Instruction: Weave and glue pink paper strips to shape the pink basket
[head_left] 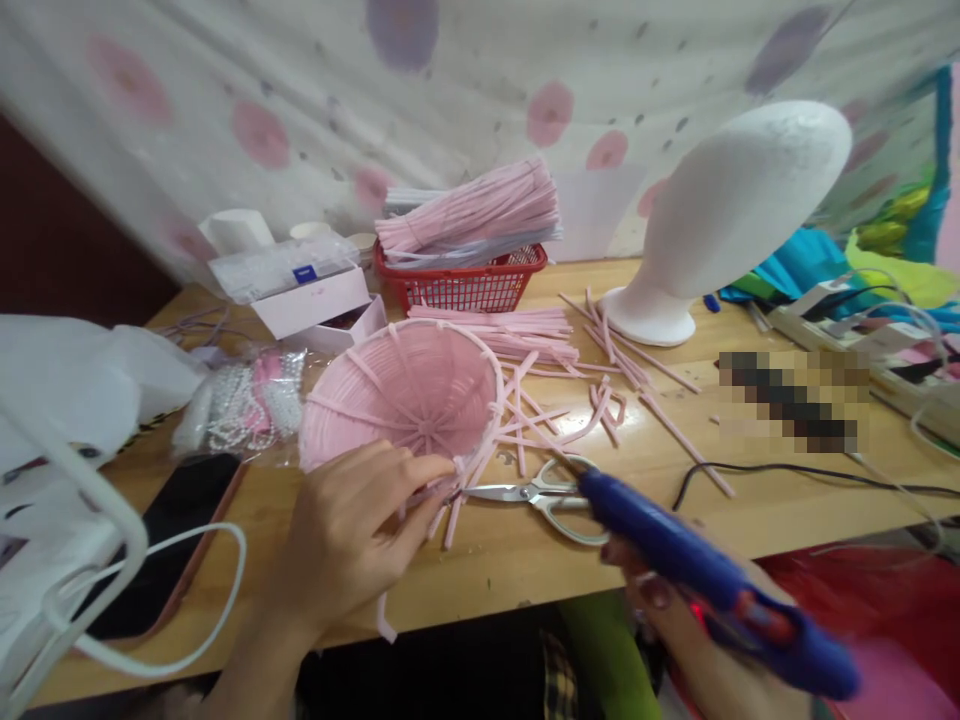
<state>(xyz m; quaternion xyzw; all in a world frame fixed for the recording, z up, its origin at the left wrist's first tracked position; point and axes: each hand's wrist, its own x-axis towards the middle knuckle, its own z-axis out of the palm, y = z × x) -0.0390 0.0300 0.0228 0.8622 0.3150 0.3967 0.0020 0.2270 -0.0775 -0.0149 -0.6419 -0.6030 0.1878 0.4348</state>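
Note:
A round pink basket (pixel 405 390) made of fuzzy pipe cleaners lies tilted on the table, its hollow and spokes facing me. My left hand (pixel 367 520) pinches the near right part of its rim, where a pink pipe cleaner end (pixel 386 618) hangs below the fingers. In my right hand (pixel 667 610) is a blue hot glue gun (pixel 697 550), its nozzle pointing left toward the basket; a small red light glows on it. Scissors (pixel 532 493) lie between both hands, blades toward the basket. Loose pink pipe cleaners (pixel 600 415) are scattered right of it.
Behind stand a red plastic basket (pixel 465 285) of bundled pipe cleaners and a white foam head (pixel 720 220). At left are a phone (pixel 161 540), a white cable (pixel 225 620), bagged beads (pixel 247 405) and small boxes (pixel 307 300). A power strip (pixel 862 350) and black cord (pixel 787 470) are right.

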